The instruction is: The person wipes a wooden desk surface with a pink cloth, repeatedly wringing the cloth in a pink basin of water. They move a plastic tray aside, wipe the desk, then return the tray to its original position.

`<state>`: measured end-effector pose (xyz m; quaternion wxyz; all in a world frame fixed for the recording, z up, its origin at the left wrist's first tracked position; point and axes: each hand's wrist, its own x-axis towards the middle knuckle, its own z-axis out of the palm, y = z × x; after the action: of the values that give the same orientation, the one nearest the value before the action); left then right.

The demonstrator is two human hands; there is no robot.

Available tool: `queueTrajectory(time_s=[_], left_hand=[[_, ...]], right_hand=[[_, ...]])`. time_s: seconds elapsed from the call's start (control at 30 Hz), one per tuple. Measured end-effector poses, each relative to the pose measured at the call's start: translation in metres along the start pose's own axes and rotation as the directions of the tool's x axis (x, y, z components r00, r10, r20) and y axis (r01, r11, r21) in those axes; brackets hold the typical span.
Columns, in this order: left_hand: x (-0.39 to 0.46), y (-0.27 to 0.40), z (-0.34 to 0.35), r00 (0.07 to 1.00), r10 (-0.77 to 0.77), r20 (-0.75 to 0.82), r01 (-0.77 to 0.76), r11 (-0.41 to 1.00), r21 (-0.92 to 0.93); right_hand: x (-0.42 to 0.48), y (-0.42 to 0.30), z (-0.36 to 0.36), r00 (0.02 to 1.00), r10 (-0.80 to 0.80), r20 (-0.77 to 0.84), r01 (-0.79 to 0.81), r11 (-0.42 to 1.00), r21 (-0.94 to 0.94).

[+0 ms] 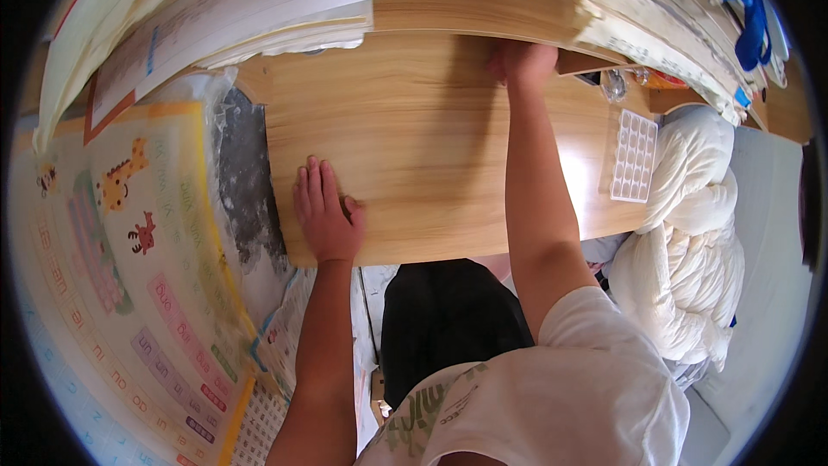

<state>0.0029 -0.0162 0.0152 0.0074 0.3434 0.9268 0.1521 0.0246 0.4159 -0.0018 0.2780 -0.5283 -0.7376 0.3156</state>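
Observation:
My left hand [326, 213] lies palm down near the left edge of a wood-grain desk top [401, 136]. Its thumb is spread from the fingers, and nothing is in it. My right arm stretches across the desk to the back. There my right hand [527, 63] is at the front edge of a wooden shelf [466, 10]. The shelf edge partly covers that hand, so whether its fingers hold anything is hidden. A dark shadow falls on the desk beside my right forearm.
A sheet of oval stickers [634, 155] lies at the desk's right, beside a bundled cream quilt [692, 239]. Papers and books [310, 29] overhang the shelf at left. A small clear-wrapped item [614, 85] sits back right. A children's letter poster [149, 259] covers the left wall.

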Motion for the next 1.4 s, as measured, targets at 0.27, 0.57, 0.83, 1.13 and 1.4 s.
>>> queueTrajectory(time_s=[0.27, 0.57, 0.83, 1.13, 1.4], left_hand=[[-0.002, 0.001, -0.001, 1.000, -0.009, 0.013, 0.009, 0.999, 0.051], [0.001, 0.006, -0.001, 0.999, 0.004, 0.041, -0.007, 0.998, 0.066], [-0.002, 0.003, -0.003, 1.000, -0.004, 0.029, 0.002, 0.998, 0.064], [-0.004, 0.000, -0.003, 0.999, -0.020, 0.026, 0.018, 0.997, 0.070], [0.002, 0.005, -0.002, 1.000, -0.006, 0.019, 0.005, 0.999, 0.044]], right_hand=[[0.023, -0.040, -0.018, 0.948, 0.150, -0.281, 0.190, 0.442, 0.877], [0.019, -0.026, 0.001, 0.962, 0.202, -0.182, 0.063, 0.486, 0.871], [0.026, -0.036, -0.011, 0.966, 0.249, -0.072, 0.051, 0.088, 0.995], [0.005, -0.029, -0.019, 0.990, 0.101, 0.103, -0.129, 0.307, 0.943], [0.019, -0.017, -0.009, 0.987, 0.161, -0.005, -0.078, 0.508, 0.858]])
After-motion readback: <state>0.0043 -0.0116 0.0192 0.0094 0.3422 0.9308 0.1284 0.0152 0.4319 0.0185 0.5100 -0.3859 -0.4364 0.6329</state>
